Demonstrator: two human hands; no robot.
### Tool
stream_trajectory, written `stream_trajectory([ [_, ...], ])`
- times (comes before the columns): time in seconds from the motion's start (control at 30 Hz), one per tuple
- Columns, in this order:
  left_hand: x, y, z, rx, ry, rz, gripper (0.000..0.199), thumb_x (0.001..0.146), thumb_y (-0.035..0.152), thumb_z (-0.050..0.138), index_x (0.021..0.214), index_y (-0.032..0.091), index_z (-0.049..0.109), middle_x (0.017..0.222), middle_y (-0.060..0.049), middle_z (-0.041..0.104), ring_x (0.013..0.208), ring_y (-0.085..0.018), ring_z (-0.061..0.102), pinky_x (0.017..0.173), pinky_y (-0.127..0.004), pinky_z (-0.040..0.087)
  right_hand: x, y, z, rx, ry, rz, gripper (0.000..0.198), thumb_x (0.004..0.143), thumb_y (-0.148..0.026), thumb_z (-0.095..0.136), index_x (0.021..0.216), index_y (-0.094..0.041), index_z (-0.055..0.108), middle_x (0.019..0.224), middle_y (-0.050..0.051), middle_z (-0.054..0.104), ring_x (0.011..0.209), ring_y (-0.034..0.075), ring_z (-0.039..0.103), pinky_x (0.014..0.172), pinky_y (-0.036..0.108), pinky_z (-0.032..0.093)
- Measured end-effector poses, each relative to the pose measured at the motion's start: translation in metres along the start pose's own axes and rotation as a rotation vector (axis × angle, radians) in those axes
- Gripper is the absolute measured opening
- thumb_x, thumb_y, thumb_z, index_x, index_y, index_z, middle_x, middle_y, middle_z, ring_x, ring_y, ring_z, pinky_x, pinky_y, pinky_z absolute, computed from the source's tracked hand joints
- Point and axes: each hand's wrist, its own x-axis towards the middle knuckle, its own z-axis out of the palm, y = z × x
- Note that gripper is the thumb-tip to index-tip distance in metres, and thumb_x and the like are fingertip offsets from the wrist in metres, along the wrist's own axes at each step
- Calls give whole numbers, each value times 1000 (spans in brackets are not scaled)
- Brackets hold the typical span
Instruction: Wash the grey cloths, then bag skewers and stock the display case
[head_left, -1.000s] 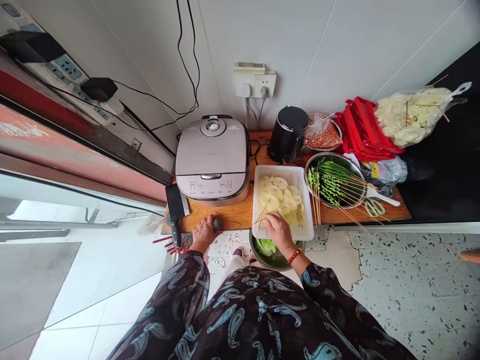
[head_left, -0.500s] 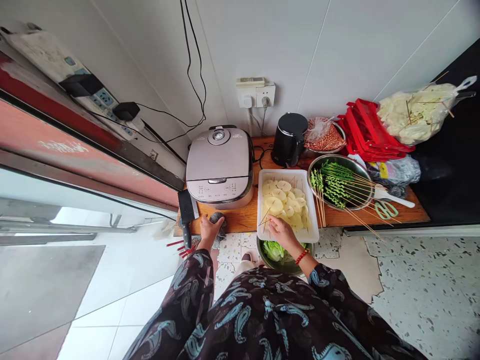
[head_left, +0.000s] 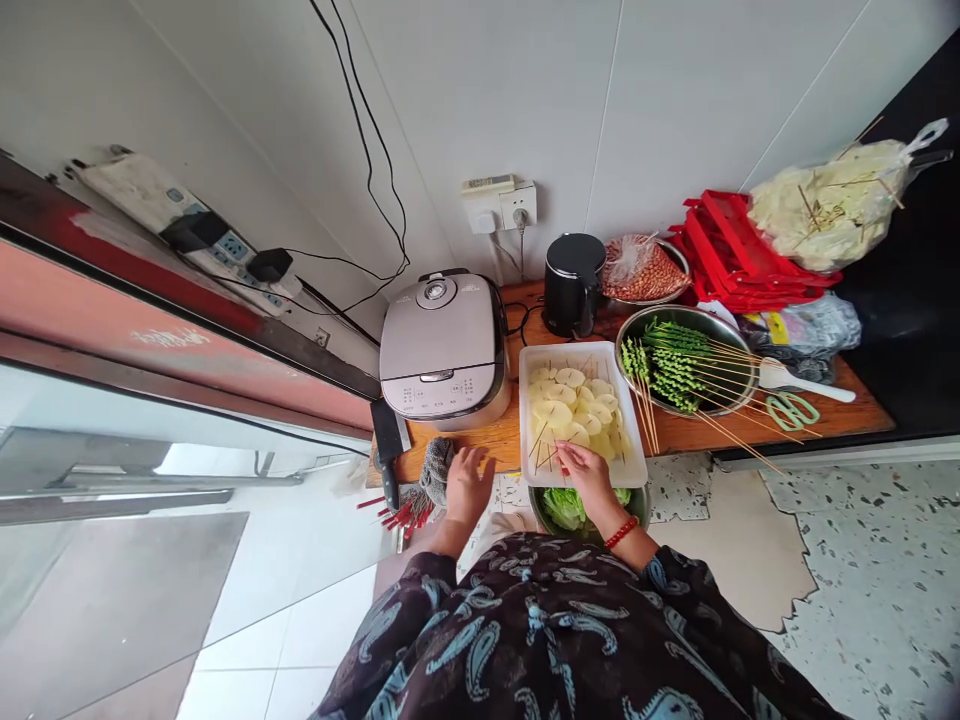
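Observation:
My left hand (head_left: 469,488) is above the front edge of the wooden table, fingers apart and nothing in them. Just left of it lies a crumpled grey knitted cloth or glove (head_left: 436,472). My right hand (head_left: 587,476) is over the near side of a white plastic tray (head_left: 636,462), thumb and fingers pinched together at a few thin wooden toothpicks (head_left: 541,446). One toothpick seems to be between the fingertips, though the fingers partly cover it. Pale yellow slices, like potato (head_left: 553,414), fill the tray, several with toothpicks in them.
A rice cooker (head_left: 442,345) stands behind my left hand, a cleaver (head_left: 388,450) at the table's left end. Right of the tray is a steel bowl (head_left: 724,405) of green skewers, with scissors (head_left: 791,411) beside it. A black kettle (head_left: 574,285) stands behind. Below the tray sits a basin of greens (head_left: 566,508).
My left hand has come off the grey cloth and moved right, towards the tray. My right hand stays at the tray's near side, its fingertips now closer together. The view has shifted slightly.

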Motion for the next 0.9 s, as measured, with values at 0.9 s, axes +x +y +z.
stream_trajectory([
  [0.9, 51, 84, 41, -272, -537, -89, 13, 83, 16, 50, 70, 20, 51, 60, 3, 56, 53, -9, 51, 54, -20, 41, -3, 13, 20, 396, 128, 129, 38, 57, -40, 79, 83, -20, 60, 72, 5, 70, 66, 20, 67, 62, 32, 53],
])
